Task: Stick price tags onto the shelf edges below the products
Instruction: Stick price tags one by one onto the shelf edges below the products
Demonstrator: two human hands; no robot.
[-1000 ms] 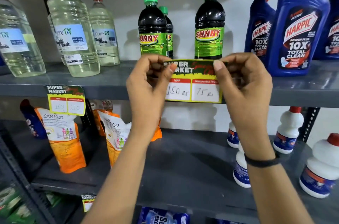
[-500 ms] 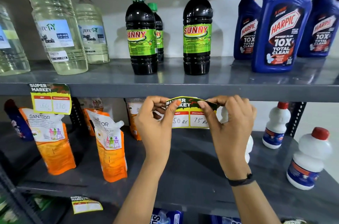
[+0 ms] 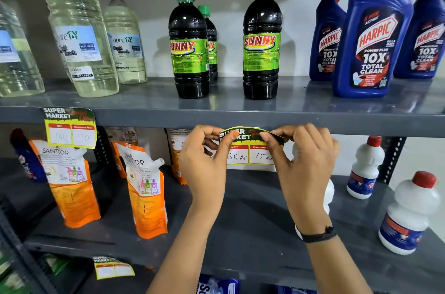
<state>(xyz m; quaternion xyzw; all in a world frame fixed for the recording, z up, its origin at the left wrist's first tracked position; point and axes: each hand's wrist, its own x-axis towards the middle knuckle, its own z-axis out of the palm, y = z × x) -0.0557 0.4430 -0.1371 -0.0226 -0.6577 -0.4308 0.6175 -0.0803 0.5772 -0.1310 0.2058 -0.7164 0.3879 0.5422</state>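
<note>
Tag dropped off the shelf face since a second ago. I've got the price tag just under the shelf edge, below the Sunny bottles. Left hand pinches its top-left corner, right hand peels the top-right. Looks like backing removal; not stuck yet. Bleach tag already up.
</note>
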